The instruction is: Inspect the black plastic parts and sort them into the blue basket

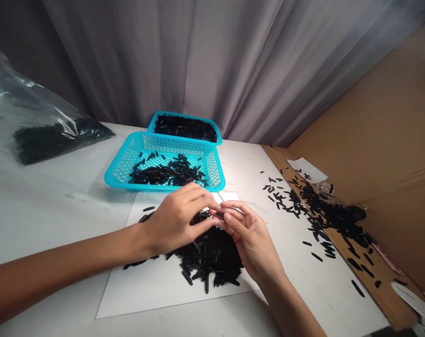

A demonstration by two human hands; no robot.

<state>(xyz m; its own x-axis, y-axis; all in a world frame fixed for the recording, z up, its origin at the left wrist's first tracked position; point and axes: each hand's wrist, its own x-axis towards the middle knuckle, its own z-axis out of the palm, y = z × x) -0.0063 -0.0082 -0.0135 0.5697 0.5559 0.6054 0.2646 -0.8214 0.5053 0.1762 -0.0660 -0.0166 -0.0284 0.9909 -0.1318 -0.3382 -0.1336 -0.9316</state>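
A heap of small black plastic strips [212, 257] lies on a white sheet [156, 285] in front of me. My left hand [177, 217] hovers over the heap with its fingers curled and pinched at the tips. My right hand [249, 238] meets it from the right, fingertips pinching a small black strip [219, 215] between both hands. Just behind them, a turquoise basket [124, 171] holds a thin layer of the same black strips.
A second turquoise basket [184, 117], fuller, stands behind the first. A clear plastic bag [40, 131] of black pieces lies at far left. More strips [324, 215] are scattered at right over the table and a brown cardboard box [391, 154]. A grey curtain hangs behind.
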